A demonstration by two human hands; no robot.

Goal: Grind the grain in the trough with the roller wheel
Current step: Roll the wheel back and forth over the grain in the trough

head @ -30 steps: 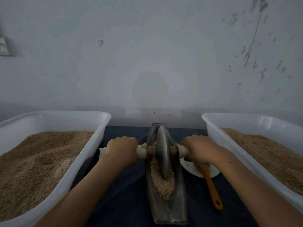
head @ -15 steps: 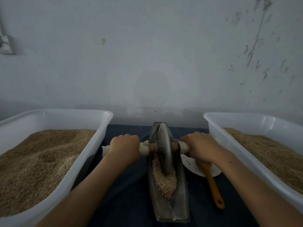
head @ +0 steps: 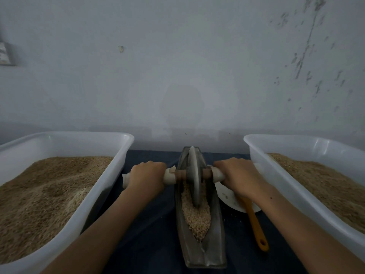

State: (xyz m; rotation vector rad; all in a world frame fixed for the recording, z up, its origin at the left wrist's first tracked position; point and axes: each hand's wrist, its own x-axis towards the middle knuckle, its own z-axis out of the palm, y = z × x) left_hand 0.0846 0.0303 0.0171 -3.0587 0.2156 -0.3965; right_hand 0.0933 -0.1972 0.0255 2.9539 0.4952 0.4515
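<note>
We grip the axle — left hand [head: 146, 176] at 9 o'clock, right hand [head: 236, 176] at 3 o'clock of the roller wheel [head: 194, 178], upright in the trough [head: 201, 252] on grain [head: 196, 216].

Only the person's two arms show, reaching in from the bottom corners, and both are bare from the edge of the picture down to the knuckles, with no sleeve or cuff anywhere along them. The left hand [head: 147, 176] and the right hand [head: 238, 175] are bare as well, with no glove, ring, watch or band on the parts that show. The right forearm carries one small dark mole a little behind the wrist, and the forearms are slim and smooth.
</note>
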